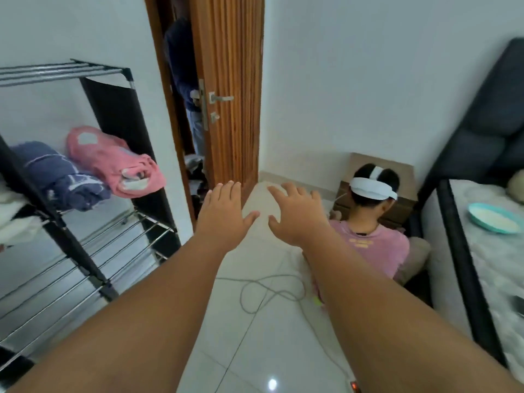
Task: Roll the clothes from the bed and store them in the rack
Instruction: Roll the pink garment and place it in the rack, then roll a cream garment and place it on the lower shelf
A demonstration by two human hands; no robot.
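Both my arms stretch forward over the tiled floor. My left hand (224, 214) and my right hand (297, 212) are empty, with fingers spread apart. At the left stands a black metal rack (85, 259) with wire shelves. On its upper shelf lie a rolled pink garment (113, 163) and a rolled blue garment (62, 177), side by side. A white cloth (14, 214) lies at the shelf's left edge. The bed (487, 251) runs along the right edge, with a white patterned mattress and a dark headboard. No clothes show on the visible part of it.
A person in a pink shirt (374, 222) sits on the floor beside the bed, in front of a brown cabinet. A grey cable (269, 290) loops across the tiles. A wooden door (226, 89) stands ajar ahead. A teal bowl (493, 217) rests on the mattress.
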